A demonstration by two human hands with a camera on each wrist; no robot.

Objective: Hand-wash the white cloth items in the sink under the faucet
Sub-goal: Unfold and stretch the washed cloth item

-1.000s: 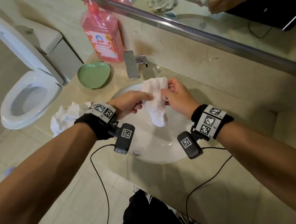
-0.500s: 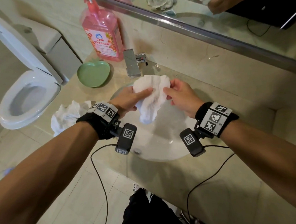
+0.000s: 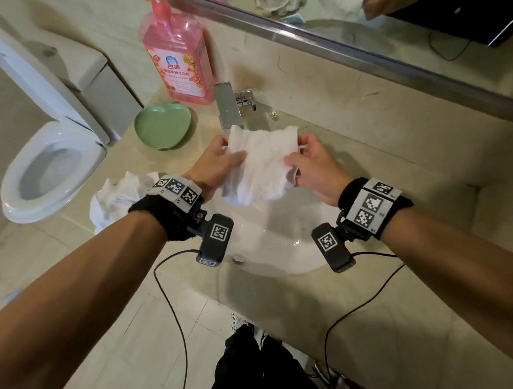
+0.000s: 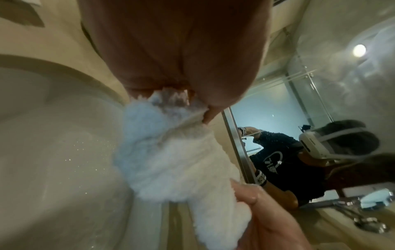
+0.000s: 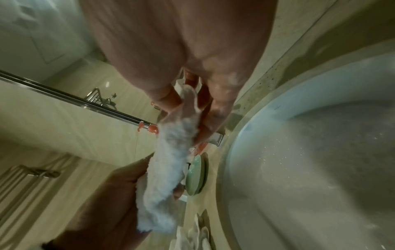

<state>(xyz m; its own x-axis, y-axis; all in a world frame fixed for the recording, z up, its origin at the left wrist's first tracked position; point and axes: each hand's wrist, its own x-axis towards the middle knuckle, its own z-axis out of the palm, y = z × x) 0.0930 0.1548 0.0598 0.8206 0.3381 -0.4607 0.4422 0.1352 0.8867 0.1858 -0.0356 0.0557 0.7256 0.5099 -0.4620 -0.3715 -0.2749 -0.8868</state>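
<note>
Since a second ago the cloth (image 3: 262, 164) has gone from a bunched hanging strip to a spread panel, and both hands have moved apart and up toward the faucet (image 3: 229, 108). Using the faucet as reference: the sink (image 3: 283, 253) sits directly below and in front of it, wet with droplets, so drips from the cloth land in the basin. The pink soap bottle (image 3: 179, 54) stands just left of the faucet, close enough to reach. The green dish (image 3: 162, 126) is left of the faucet, in front of the bottle. A second crumpled white cloth (image 3: 117, 199) lies further left on the counter edge, likely waiting its turn. The held cloth hangs right under the spout, top edge nearly touching it, probably stretched flat so water hits the full face; no stream is clearly visible. Left hand (image 3: 217, 163) pinches the cloth's left edge, thumb on front. Right hand (image 3: 310, 164) pinches the right edge the same way.
</note>
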